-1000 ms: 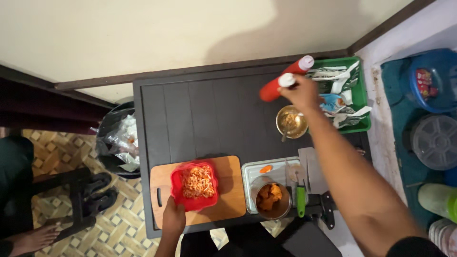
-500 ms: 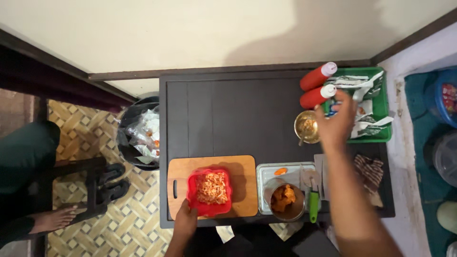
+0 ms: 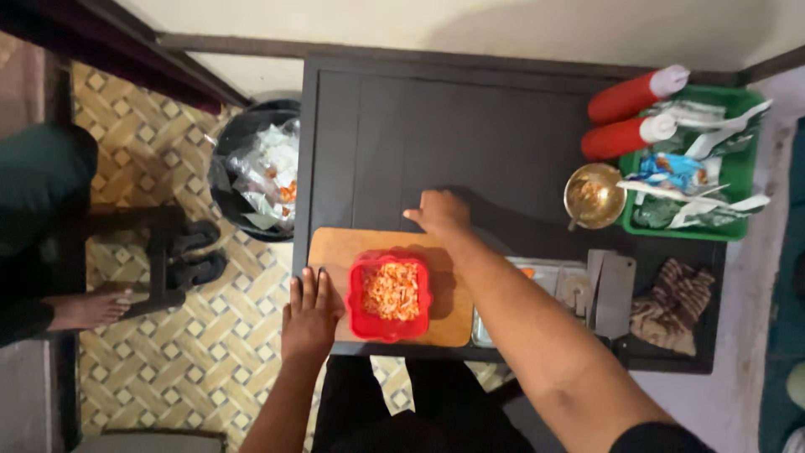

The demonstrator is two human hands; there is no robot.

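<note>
Dark table [image 3: 503, 126], left hand [image 3: 309, 315] beside red tub [image 3: 388, 294]

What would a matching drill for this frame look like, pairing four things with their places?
Things:
1. red square plastic container of orange shreds
2. two red cylindrical bottles with white caps
3. round brass bowl
4. black bin lined with plastic

Places:
A. on the floor left of the table
B. beside the green basket
C. on the wooden cutting board
D. table's far right corner

Pairs: 1-C, 2-D, 3-B, 4-A

Two red bottles [image 3: 633, 113] lie beside a green basket [image 3: 738, 172]; a black bin [image 3: 251, 172] holds what looks like wrappers.
</note>
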